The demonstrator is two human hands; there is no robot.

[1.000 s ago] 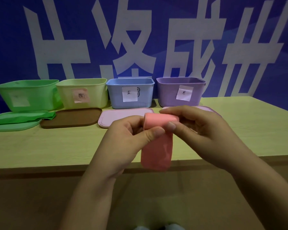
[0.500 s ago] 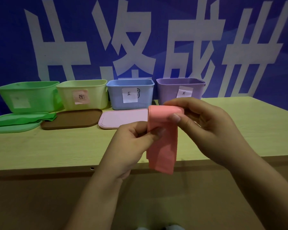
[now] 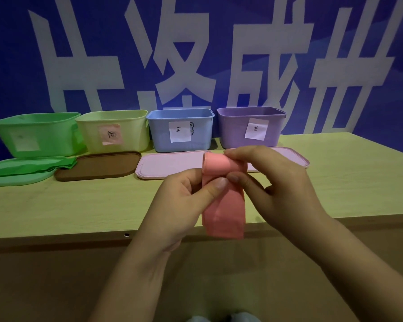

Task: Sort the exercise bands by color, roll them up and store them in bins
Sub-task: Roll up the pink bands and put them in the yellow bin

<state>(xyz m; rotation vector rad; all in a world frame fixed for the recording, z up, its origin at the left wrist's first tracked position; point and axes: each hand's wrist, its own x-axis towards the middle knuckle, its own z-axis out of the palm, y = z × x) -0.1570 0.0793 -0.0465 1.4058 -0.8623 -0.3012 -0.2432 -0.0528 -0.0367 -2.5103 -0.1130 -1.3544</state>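
Observation:
A pink exercise band (image 3: pixel 223 212) hangs in front of me above the table's front edge, its top end rolled into a short coil. My right hand (image 3: pixel 272 187) pinches the coil between thumb and fingers. My left hand (image 3: pixel 184 203) grips the band just below the coil, thumb across its front. Along the back of the table stand a green bin (image 3: pixel 36 134), a yellow bin (image 3: pixel 113 131) with a pink label, a blue bin (image 3: pixel 180 130) and a purple bin (image 3: pixel 251 126). A green band (image 3: pixel 63 161) lies on the green lid.
Flat lids lie in front of the bins: a green lid (image 3: pixel 16 175), a brown lid (image 3: pixel 98 166) and a pink lid (image 3: pixel 170 165). The wooden table (image 3: pixel 349 182) has its front edge near my wrists. A blue banner with white characters fills the wall behind.
Both hands with the pink band have shifted slightly right and up. The coil at the top has grown and the hanging tail is a little shorter.

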